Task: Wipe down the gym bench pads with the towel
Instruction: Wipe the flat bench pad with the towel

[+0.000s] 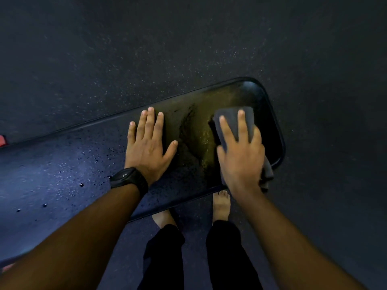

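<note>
A long black bench pad [194, 130] runs from the lower left to the right, its rounded end at the upper right. Droplets and wet streaks cover its surface. My left hand [149, 143] lies flat on the pad with straight spread fingers, a black watch on the wrist. My right hand [240, 151] presses a folded dark grey towel [232, 120] onto the pad near its right end, fingers spread straight over the cloth. Part of the towel hangs off the near edge under my wrist.
Dark speckled rubber floor [188, 49] surrounds the bench. My bare feet [221, 203] and black trouser legs stand against the near edge of the pad. A small red part [2, 140] shows at the far left edge.
</note>
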A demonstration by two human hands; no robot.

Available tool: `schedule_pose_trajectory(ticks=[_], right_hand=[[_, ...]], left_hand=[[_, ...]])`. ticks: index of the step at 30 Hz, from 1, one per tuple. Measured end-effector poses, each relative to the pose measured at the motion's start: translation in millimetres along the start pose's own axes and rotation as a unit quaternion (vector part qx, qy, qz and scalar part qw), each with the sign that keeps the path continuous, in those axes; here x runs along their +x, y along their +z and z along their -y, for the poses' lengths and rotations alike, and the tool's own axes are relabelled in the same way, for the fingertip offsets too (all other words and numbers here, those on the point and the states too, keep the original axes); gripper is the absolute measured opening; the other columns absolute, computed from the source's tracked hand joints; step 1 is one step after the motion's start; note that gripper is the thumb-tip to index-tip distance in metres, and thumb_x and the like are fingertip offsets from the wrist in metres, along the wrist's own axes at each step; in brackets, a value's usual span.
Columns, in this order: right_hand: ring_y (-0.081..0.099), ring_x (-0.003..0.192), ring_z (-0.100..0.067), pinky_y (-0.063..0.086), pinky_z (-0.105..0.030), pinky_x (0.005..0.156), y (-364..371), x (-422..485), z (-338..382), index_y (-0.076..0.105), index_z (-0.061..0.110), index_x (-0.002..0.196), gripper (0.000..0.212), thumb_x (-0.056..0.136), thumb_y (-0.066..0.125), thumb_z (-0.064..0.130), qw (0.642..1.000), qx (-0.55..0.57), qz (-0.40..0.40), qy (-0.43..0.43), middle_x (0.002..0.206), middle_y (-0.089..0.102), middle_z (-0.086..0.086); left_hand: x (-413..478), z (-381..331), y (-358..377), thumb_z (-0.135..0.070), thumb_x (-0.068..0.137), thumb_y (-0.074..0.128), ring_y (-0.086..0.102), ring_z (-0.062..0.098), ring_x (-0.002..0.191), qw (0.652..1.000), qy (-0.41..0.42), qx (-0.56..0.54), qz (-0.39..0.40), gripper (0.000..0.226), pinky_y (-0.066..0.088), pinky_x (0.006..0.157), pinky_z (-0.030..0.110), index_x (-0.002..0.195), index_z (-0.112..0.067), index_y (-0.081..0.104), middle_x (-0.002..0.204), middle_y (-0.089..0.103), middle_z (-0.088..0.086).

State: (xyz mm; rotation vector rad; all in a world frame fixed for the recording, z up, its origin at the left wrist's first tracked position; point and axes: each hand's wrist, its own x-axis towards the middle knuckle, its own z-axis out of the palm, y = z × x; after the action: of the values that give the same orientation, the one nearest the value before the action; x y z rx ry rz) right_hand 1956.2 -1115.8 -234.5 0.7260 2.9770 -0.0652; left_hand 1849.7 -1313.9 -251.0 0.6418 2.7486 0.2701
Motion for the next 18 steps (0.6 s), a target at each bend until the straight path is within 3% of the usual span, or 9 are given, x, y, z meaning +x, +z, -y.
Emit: schedule_pose_trajectory(ticks=[2, 4, 8, 10, 13, 16, 18], right_hand=[[0.033, 0.139, -0.043, 0.049, -0.052, 0.094, -5, 30, 47, 0.016, 0.034, 0.159, 0.081, 0.092, 0.062, 0.041, 0.998, 0.020, 0.005, 0.058, 0.168, 0.011, -0.007], [0.032, 0.140, -0.045, 0.048, -0.051, 0.096, -8, 36, 81, 0.014, 0.033, 0.159, 0.083, 0.092, 0.063, 0.039, 0.998, 0.024, 0.014, 0.054, 0.168, 0.009, -0.009], [0.043, 0.134, -0.044, 0.053, -0.048, 0.085, 3, -38, 66, 0.024, 0.033, 0.158, 0.081, 0.088, 0.066, 0.035, 0.979, 0.025, -0.001, -0.203, 0.167, 0.019, -0.008], [0.048, 0.130, -0.042, 0.050, -0.045, 0.079, 5, -56, 22, 0.027, 0.037, 0.156, 0.087, 0.081, 0.071, 0.042, 0.968, 0.004, 0.004, -0.251, 0.166, 0.024, -0.005], [0.044, 0.132, -0.042, 0.050, -0.051, 0.083, 1, -22, -19, 0.024, 0.037, 0.156, 0.088, 0.082, 0.072, 0.045, 0.990, -0.015, 0.017, -0.141, 0.166, 0.022, -0.007], [0.036, 0.136, -0.043, 0.050, -0.052, 0.092, -6, 38, 27, 0.016, 0.035, 0.159, 0.081, 0.092, 0.061, 0.043, 1.000, 0.015, 0.005, 0.018, 0.168, 0.010, -0.008], [0.033, 0.137, -0.043, 0.048, -0.050, 0.095, -10, 62, 73, 0.014, 0.033, 0.159, 0.080, 0.094, 0.059, 0.042, 0.998, 0.030, 0.014, 0.056, 0.168, 0.008, -0.008]], left_hand=[[-2, 1, 2, -0.062, 0.094, 0.025, -0.004, 0.024, 0.154, 1.000, -0.016, 0.002, -0.003, 0.082, -0.003, 0.123, 0.050, 0.159, -0.014, 0.010, 0.167, 0.001, 0.010], [-4, 3, 3, -0.063, 0.093, 0.024, -0.005, 0.024, 0.154, 0.999, -0.034, -0.001, 0.001, 0.084, -0.004, 0.123, 0.051, 0.159, -0.013, 0.008, 0.167, 0.000, 0.010], [-10, 13, 2, -0.066, 0.090, 0.019, -0.006, 0.025, 0.154, 1.000, -0.018, 0.008, 0.012, 0.089, -0.002, 0.123, 0.052, 0.159, -0.012, 0.008, 0.167, -0.003, 0.011], [-16, 17, 2, -0.066, 0.090, 0.022, -0.005, 0.025, 0.154, 1.000, -0.005, 0.020, 0.013, 0.088, 0.000, 0.123, 0.053, 0.159, -0.014, 0.009, 0.167, -0.001, 0.010], [-19, 18, 2, -0.064, 0.092, 0.024, -0.004, 0.024, 0.154, 1.000, -0.014, 0.011, 0.008, 0.085, 0.001, 0.123, 0.053, 0.159, -0.014, 0.011, 0.167, 0.001, 0.010], [-21, 17, 4, -0.066, 0.092, 0.024, -0.007, 0.022, 0.154, 0.999, -0.032, 0.010, 0.004, 0.086, -0.004, 0.122, 0.056, 0.159, -0.016, 0.009, 0.167, -0.002, 0.008], [-23, 17, 4, -0.067, 0.090, 0.025, -0.009, 0.021, 0.153, 0.998, -0.061, -0.003, 0.000, 0.087, -0.008, 0.120, 0.056, 0.159, -0.016, 0.008, 0.167, -0.004, 0.007]])
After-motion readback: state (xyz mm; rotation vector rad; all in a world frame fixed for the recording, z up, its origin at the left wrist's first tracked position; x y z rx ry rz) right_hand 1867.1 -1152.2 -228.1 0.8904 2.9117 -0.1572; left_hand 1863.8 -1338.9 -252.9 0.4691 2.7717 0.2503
